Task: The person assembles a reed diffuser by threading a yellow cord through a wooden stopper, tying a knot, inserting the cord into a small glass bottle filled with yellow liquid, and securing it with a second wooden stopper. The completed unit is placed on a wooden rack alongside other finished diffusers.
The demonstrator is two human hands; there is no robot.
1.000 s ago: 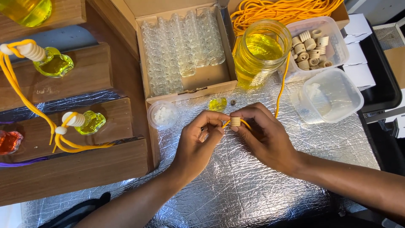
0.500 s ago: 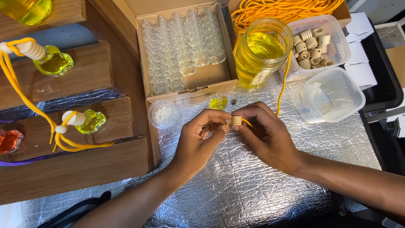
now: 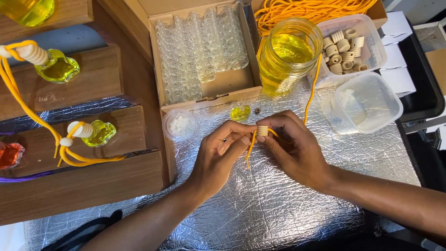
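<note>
Since half a second earlier, both hands had barely shifted; the ribbed wooden cap sat a touch more squarely between the fingertips, and the tail of yellow cord hung a little lower beneath it.

Head view. Left hand was pinched narrowly on the cord just beside the cap, thumb and forefinger closed on it, apparently to keep the strand taut and fine enough to feed. Right hand was closed around the cap from the other side, holding it steady above the quilted silver foil mat; the cord ran on from there up toward the glass jar of yellow liquid. Cap looked pale, turned wood, cylindrical with ridges.

Just beyond the hands on the mat lay a small filled glass bottle, yellow and lumpy, with a tiny dark bead beside it, near to hand. A round lidded cup of white pellets stood left of those. Cardboard box of empty clear bottles lay open behind. Clear tub of spare wooden caps and an almost empty tub stood to the right. Finished bottles with looped cord rested on wooden steps at left.
</note>
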